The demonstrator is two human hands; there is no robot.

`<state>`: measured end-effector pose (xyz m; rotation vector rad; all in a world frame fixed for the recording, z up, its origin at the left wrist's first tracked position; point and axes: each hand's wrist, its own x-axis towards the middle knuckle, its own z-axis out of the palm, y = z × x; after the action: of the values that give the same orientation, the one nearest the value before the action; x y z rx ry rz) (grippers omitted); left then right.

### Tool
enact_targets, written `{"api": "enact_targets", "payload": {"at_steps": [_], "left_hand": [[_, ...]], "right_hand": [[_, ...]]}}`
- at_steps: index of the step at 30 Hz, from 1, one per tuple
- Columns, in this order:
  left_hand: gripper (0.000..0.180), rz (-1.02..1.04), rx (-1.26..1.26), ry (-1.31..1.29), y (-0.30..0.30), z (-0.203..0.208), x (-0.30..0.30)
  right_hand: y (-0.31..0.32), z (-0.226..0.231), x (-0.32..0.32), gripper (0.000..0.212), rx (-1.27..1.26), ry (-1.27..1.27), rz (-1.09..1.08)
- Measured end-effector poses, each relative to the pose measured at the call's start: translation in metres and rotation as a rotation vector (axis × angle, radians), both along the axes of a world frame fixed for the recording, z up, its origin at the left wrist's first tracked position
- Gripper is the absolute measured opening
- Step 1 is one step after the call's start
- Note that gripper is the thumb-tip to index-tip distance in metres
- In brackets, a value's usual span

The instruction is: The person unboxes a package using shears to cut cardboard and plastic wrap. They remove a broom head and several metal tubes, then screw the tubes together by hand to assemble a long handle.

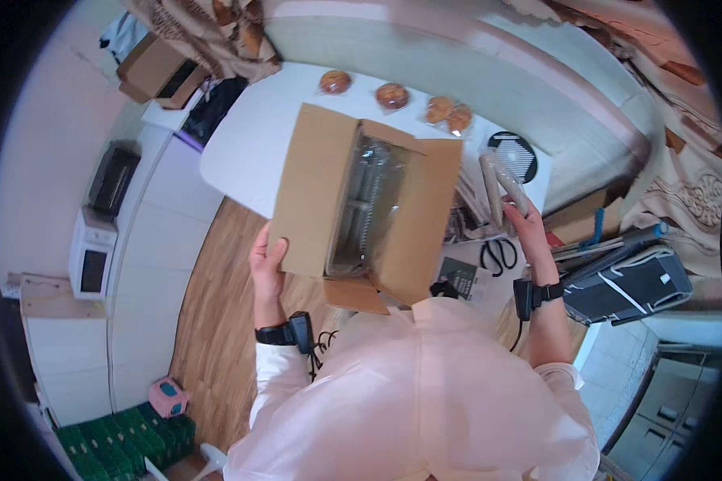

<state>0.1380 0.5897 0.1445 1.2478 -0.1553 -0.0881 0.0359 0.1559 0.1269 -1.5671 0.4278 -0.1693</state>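
Your left thumb pressed the flap of an open cardboard box (pixel 317 192), your left hand (pixel 266 263) grasping its edge; the box spread rightward from those fingers. Your right hand (pixel 526 228) clasped a beige tube (pixel 509 183), which rose from the fingers.

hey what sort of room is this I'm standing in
Possibly a home kitchen or dining area: a white microwave-like appliance, a white table and plastic-wrapped baked goods suggest it.

There are two rolls (pixel 509 180) and four pastries (pixel 392 96).
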Motion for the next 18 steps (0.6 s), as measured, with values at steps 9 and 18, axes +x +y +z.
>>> {"api": "enact_targets", "payload": {"at_steps": [9,18], "left_hand": [[0.041,0.034,0.069,-0.018,0.003,0.011,-0.027],[0.04,-0.072,0.084,0.014,-0.023,0.008,-0.024]], "right_hand": [[0.036,-0.024,0.04,0.026,-0.666,-0.333,-0.158],[0.145,0.105,0.091,0.025,-1.176,-0.082,1.262]]}}
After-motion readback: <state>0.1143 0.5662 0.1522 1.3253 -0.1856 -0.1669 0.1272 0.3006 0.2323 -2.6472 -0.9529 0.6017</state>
